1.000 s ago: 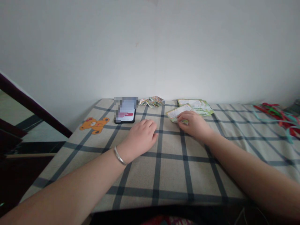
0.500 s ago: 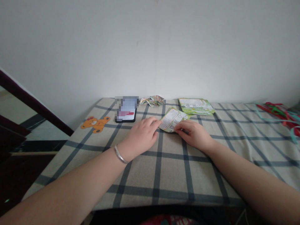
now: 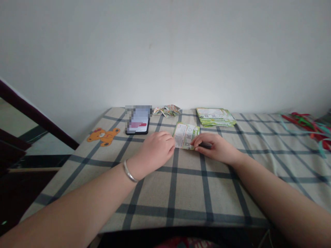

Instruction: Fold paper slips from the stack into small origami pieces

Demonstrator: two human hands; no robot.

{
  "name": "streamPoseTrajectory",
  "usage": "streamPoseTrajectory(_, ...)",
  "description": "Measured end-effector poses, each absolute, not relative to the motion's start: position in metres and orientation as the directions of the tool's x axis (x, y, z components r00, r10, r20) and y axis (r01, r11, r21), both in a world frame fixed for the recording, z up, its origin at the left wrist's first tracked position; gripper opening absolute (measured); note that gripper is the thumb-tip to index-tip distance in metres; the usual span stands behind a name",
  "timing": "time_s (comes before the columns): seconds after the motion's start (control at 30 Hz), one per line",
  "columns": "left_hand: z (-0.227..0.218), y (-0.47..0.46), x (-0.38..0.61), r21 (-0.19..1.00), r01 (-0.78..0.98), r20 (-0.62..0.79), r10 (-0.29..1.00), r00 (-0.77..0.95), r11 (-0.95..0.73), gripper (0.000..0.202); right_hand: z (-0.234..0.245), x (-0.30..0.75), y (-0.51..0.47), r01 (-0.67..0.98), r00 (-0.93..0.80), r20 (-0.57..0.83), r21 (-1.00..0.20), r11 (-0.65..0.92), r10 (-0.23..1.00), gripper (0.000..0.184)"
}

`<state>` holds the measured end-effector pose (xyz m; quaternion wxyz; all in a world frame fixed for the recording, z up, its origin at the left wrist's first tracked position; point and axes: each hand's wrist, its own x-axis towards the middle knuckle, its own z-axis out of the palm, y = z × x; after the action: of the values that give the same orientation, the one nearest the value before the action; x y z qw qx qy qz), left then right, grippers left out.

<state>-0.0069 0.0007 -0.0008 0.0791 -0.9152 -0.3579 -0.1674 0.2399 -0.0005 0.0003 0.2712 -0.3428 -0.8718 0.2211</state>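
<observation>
A printed green-and-white paper card (image 3: 184, 134) lies between my two hands on the checked tablecloth. At its lower left edge, my left hand (image 3: 157, 148) is closed with curled fingers; the fingertips are partly hidden. My right hand (image 3: 214, 147) pinches the card's lower right corner between thumb and fingers. The card is turned nearly square to me, its text and small printed squares facing up. Behind my right hand lies a fanned stack of similar cards (image 3: 216, 117). Small folded paper pieces (image 3: 167, 111) sit near the wall, beyond my left hand.
A phone (image 3: 141, 129) with a partly blurred screen lies left of the folded pieces. An orange bear cutout (image 3: 104, 137) rests near the table's left edge. Red, green and pale blue ribbons (image 3: 309, 124) lie at the far right. The wall (image 3: 170, 62) borders the table's back.
The card has turned from a slanted position to nearly square and come slightly closer to me. My left fingers, stretched out before, are now curled at its left edge.
</observation>
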Motion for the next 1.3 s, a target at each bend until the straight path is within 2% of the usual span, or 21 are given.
streamPoseTrajectory(0.1,-0.001,0.0,-0.005,-0.002,0.661,0.36,0.616,0.7,-0.75,0.014,-0.001,0.238,-0.002,0.54,-0.598,0.309,-0.526,0.657,0.739,0.008)
streamPoseTrajectory(0.33,0.005,-0.006,-0.003,0.08,0.598,0.32,0.589,0.742,-0.797,0.013,0.0,0.226,-0.015,0.648,-0.647,0.304,-0.265,0.714,0.7,0.015)
streamPoseTrajectory(0.4,0.006,-0.008,-0.003,0.102,0.552,0.314,0.553,0.772,-0.828,0.012,0.002,0.223,-0.019,0.66,-0.646,0.304,-0.239,0.712,0.7,0.015)
streamPoseTrajectory(0.57,0.008,-0.008,-0.003,0.182,0.498,0.289,0.53,0.797,-0.848,0.015,0.008,0.223,-0.024,0.536,-0.738,0.242,-0.358,0.765,0.63,0.011)
streamPoseTrajectory(0.7,0.0,0.002,-0.007,0.166,0.574,0.35,0.592,0.726,-0.802,0.018,0.012,0.226,-0.025,0.511,-0.762,0.209,-0.388,0.767,0.613,0.011)
streamPoseTrajectory(0.8,-0.007,0.01,-0.011,0.171,0.617,0.376,0.63,0.68,-0.768,0.026,0.015,0.228,-0.025,0.423,-0.816,0.171,-0.474,0.772,0.552,0.011)
streamPoseTrajectory(0.97,-0.007,0.013,-0.013,0.185,0.617,0.342,0.639,0.689,-0.765,0.017,0.017,0.227,-0.027,0.305,-0.877,0.109,-0.627,0.717,0.469,0.008)
streamPoseTrajectory(1.03,-0.006,0.011,-0.013,0.169,0.611,0.338,0.627,0.702,-0.774,0.018,0.016,0.227,-0.027,0.332,-0.865,0.076,-0.655,0.679,0.496,0.009)
streamPoseTrajectory(1.1,-0.005,0.011,-0.013,0.157,0.609,0.34,0.621,0.706,-0.777,0.02,0.014,0.227,-0.026,0.424,-0.808,0.047,-0.646,0.635,0.587,0.011)
streamPoseTrajectory(1.2,-0.004,0.011,-0.013,0.15,0.61,0.333,0.621,0.71,-0.778,0.021,0.008,0.226,-0.023,0.638,-0.633,0.048,-0.533,0.556,0.773,0.013)
streamPoseTrajectory(1.3,-0.003,0.01,-0.013,0.153,0.621,0.316,0.633,0.707,-0.769,0.028,0.003,0.224,-0.019,0.728,-0.534,0.066,-0.471,0.498,0.843,0.013)
